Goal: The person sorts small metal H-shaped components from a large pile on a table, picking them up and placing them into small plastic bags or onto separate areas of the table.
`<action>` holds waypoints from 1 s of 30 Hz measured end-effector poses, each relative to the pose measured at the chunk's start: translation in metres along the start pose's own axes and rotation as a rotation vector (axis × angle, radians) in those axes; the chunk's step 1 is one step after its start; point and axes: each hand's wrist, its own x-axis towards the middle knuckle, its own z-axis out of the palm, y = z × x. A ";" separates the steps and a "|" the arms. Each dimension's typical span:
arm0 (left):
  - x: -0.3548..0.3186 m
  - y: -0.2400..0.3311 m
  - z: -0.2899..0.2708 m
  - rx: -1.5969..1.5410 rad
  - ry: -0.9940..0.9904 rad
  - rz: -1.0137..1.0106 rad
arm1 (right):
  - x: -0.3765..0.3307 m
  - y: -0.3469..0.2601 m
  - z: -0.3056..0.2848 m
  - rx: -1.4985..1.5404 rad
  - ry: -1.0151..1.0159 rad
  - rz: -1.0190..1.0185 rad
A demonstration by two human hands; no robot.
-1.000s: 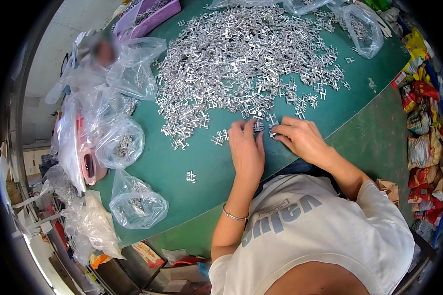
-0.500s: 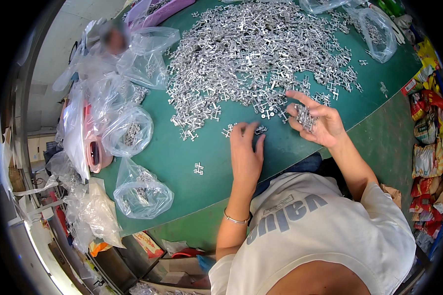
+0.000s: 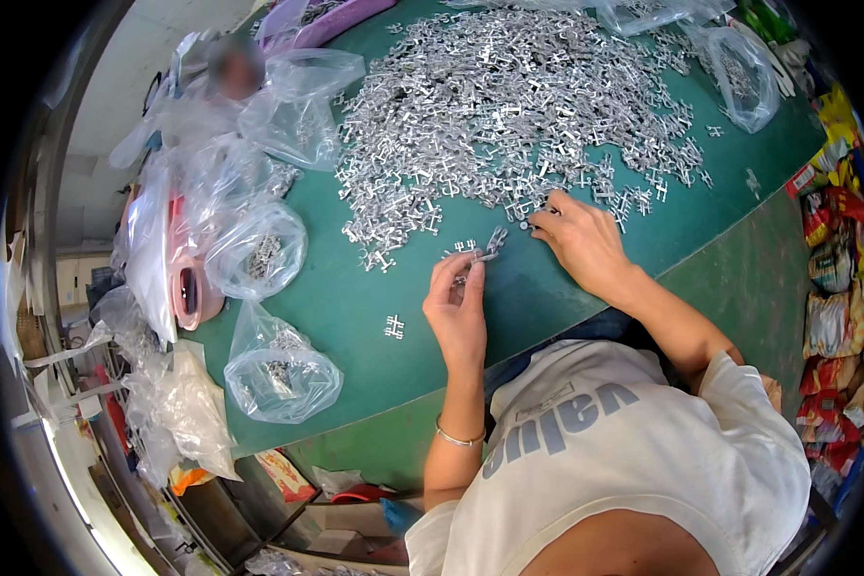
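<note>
A large pile of small silver H-shaped metal pieces (image 3: 509, 106) covers the far middle of the green table (image 3: 355, 374). Near its front edge, my left hand (image 3: 458, 302) pinches a silver metal piece (image 3: 493, 242) between thumb and fingers. More pieces (image 3: 465, 247) lie just beyond those fingertips. My right hand (image 3: 586, 240) is palm down with its fingers curled at the pile's near edge. What it holds, if anything, is hidden beneath it. A small group of metal pieces (image 3: 394, 326) lies apart, left of my left hand.
Clear plastic bags with metal pieces, one in front (image 3: 283, 384) and another behind it (image 3: 259, 259), line the table's left side. Beside them is a pink container (image 3: 194, 293). A purple basket (image 3: 331, 24) stands at the far left, near another person (image 3: 235, 72). Colourful packets (image 3: 830, 322) are stacked at right.
My right hand has turned palm down and moved left to the pile's edge; the handful of pieces in it is out of sight. My left hand has drawn back slightly, lifting a piece.
</note>
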 end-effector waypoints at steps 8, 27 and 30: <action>-0.003 0.000 -0.004 -0.093 0.009 -0.090 | -0.003 0.013 -0.006 0.766 0.029 0.202; -0.036 0.005 -0.018 0.460 0.102 0.154 | -0.010 0.006 -0.012 1.167 -0.431 0.297; -0.036 0.005 -0.016 0.435 0.119 0.185 | -0.007 -0.027 0.005 0.319 -0.256 -0.180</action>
